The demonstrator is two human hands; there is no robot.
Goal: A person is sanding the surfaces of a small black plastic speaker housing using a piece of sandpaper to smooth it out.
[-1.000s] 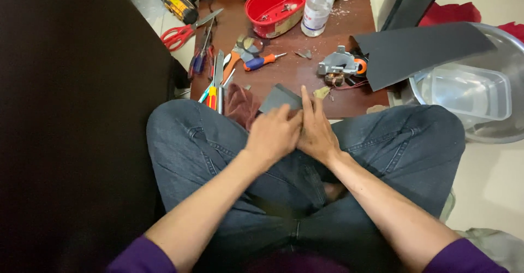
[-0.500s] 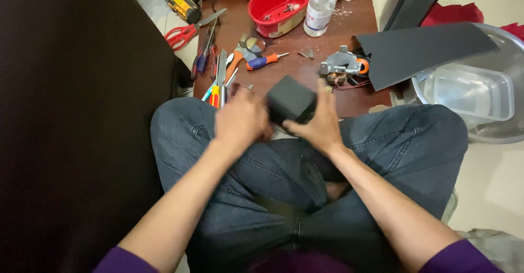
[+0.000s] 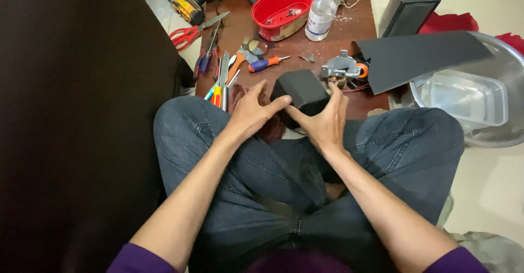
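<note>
The small black box sits tilted at the counter's near edge, above the knees, gripped between both hands: the left hand pinches its near-left corner, while the right hand spreads wide around its right side.

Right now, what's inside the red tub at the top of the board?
The red tub holds a few small metal bits on its floor, too small to identify. Its near wall hides part of the floor. The clear bottle stands beside it, outside.
</note>
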